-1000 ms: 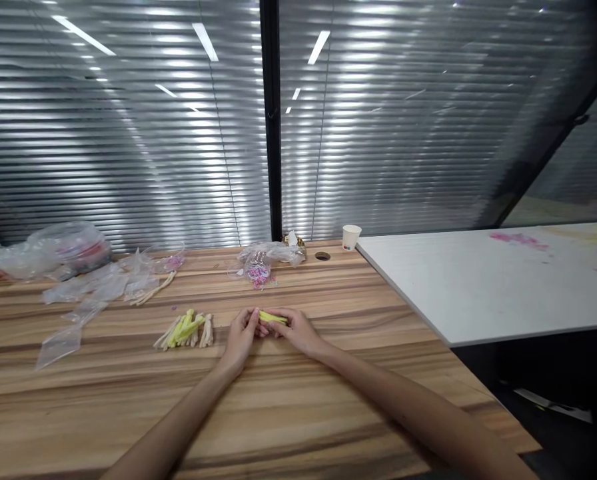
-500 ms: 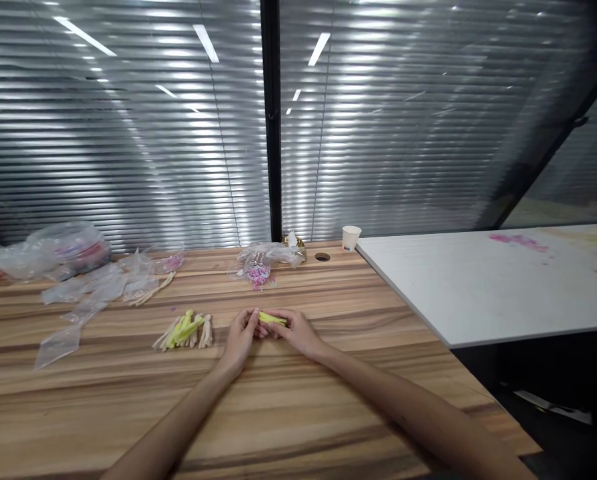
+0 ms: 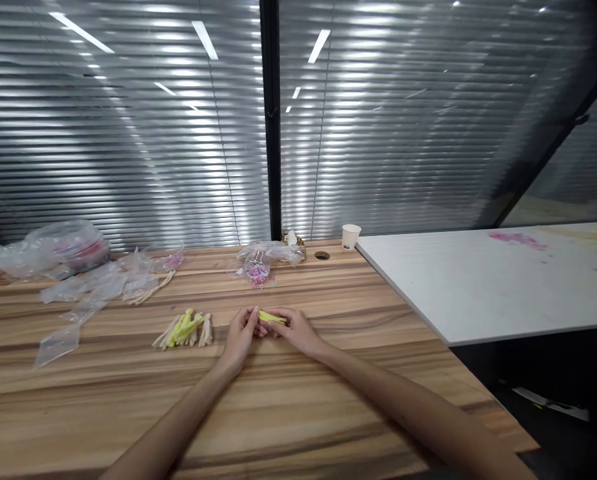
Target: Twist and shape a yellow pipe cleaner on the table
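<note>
Yellow-green strip (image 3: 271, 317) sits right at the centre of the frame, pinched between both hands low on the wooden worktop (image 3: 298, 413). Left hand (image 3: 241, 335) curls its fingers closed around the strip's left end, knuckles up, wrist resting on the wood. Right hand (image 3: 294, 331) closes in from the other side, fingertips gripping the strip's right end, so the two hands nearly touch over it. Both forearms run in from the lower edge of the frame and meet in a narrow V. Just to the left of the left hand, a small pile of strips (image 3: 184, 330), pale cream and yellow-green, lies fanned out flat on the worktop. Farther back, at centre, a clear bag with pink bits (image 3: 258, 265) lies crumpled, and a dark round hole (image 3: 322, 255) shows in the wood just to its right. A white paper cup (image 3: 350, 237) stands upright beyond that, at the corner of a white table (image 3: 478, 287) that fills the right side of the frame. Over at the left, loose clear plastic bags (image 3: 88, 287) are scattered, with a bulkier filled bag (image 3: 63, 250) at the back edge, under the closed window blinds (image 3: 128, 133).
</note>
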Demonstrator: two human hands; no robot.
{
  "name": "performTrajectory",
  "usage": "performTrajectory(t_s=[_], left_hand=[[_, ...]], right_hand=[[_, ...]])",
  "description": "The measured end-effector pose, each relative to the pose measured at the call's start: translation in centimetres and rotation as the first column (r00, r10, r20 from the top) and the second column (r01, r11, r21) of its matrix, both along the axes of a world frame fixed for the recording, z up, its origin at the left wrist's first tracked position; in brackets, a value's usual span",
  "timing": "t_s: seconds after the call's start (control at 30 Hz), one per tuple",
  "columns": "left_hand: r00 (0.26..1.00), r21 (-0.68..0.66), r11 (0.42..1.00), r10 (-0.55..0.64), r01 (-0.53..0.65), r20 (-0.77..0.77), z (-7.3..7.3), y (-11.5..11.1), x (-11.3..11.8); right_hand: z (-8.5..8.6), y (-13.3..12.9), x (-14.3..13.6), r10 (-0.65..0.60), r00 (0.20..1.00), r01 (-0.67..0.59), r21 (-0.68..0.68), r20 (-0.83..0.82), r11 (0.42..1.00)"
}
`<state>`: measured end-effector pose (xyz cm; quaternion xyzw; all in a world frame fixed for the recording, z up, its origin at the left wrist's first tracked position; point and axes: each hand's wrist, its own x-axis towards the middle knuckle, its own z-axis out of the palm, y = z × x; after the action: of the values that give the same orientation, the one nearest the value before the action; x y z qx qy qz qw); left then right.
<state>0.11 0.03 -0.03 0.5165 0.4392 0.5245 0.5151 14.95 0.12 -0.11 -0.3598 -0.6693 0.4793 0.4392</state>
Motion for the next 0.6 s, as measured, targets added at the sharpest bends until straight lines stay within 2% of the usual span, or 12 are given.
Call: performTrajectory(t_s=[0.6], left_hand=[[1.0, -0.007, 1.0, -0.004, 0.004, -0.021, 0.35, -0.19, 0.15]], right_hand=[[0.03, -0.04, 0.01, 0.0, 1.0, -0.001, 0.024, 0.009, 1.0]])
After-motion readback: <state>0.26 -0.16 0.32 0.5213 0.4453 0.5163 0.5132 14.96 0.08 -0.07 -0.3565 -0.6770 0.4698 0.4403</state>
